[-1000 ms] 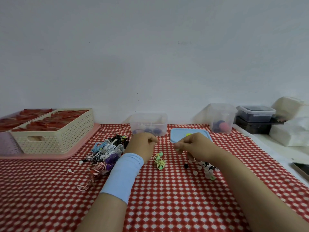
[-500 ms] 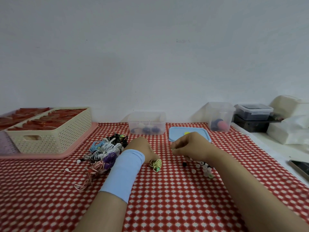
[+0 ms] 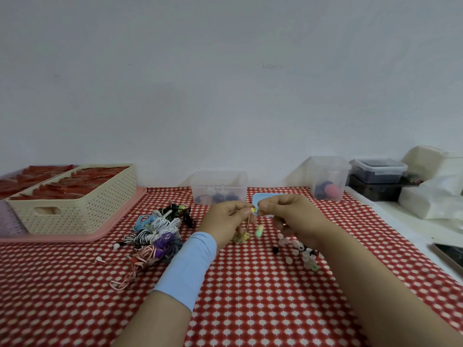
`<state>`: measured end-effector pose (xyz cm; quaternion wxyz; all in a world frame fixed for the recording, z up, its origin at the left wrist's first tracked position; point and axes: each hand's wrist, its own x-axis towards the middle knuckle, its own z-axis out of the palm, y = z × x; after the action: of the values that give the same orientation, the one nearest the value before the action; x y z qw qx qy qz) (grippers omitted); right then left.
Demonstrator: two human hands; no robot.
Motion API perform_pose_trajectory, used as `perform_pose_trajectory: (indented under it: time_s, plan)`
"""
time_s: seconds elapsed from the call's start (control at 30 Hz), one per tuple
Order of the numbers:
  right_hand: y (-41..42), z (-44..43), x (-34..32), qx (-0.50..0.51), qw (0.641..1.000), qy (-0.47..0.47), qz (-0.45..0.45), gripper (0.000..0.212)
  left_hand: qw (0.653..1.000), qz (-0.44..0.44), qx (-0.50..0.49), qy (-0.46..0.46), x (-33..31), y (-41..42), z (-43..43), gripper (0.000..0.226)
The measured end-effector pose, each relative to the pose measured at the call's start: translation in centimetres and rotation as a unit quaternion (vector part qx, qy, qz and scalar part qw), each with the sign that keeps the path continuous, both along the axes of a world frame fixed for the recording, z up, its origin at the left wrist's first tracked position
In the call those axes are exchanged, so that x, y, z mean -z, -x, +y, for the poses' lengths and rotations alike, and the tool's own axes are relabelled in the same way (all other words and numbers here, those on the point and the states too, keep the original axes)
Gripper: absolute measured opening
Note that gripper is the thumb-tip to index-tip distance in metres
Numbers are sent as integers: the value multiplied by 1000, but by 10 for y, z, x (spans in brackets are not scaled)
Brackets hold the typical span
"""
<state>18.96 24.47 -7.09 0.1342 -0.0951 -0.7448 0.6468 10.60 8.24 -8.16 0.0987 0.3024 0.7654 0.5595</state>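
Fitting step, by judgement: left hand (image 3: 225,219) pinches yellow-green earbud (image 3: 253,210), right hand (image 3: 288,214) pinches its tip end. Next calls for square, gentle push; twin bud (image 3: 259,231) dangles below.

earphone (image 3: 258,231) partly hidden by the left grip (image 3: 226,221); blue lid (image 3: 256,200) mostly hidden; phone (image 3: 448,254) cut off.

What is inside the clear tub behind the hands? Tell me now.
The clear tub holds several small dark blue pieces along its bottom and a pale piece. Its frosted wall blurs them, so what they are cannot be told.
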Motion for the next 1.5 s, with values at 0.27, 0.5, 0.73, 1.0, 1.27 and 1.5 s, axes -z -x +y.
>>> perform_pose_trajectory:
  time_s: [0.27, 0.5, 0.73, 1.0, 1.27, 1.5]
  plan:
    - [1, 3, 4, -59, 995, 84, -18, 18, 998, -46, 38, -31, 3, -3, -1, 18]
    - [1, 5, 5, -88, 990, 101, -31, 19, 994, -82, 39, -58, 2, -4, -1, 14]
    - [0, 5, 5, -109, 990, 86, -39, 20, 986, -123, 65, -88, 2, -5, -3, 12]
    - [-3, 7, 3, -154, 980, 116, -45, 17, 972, -169, 106, -122, 3, -7, -2, 15]
    - [-2, 4, 4, -127, 984, 96, -81, 22, 977, -144, 107, -111, 6, -5, -3, 16]
    - [-4, 3, 2, -132, 975, 161, -72, 8, 962, -202, 110, -146, 7, -8, 3, 13]
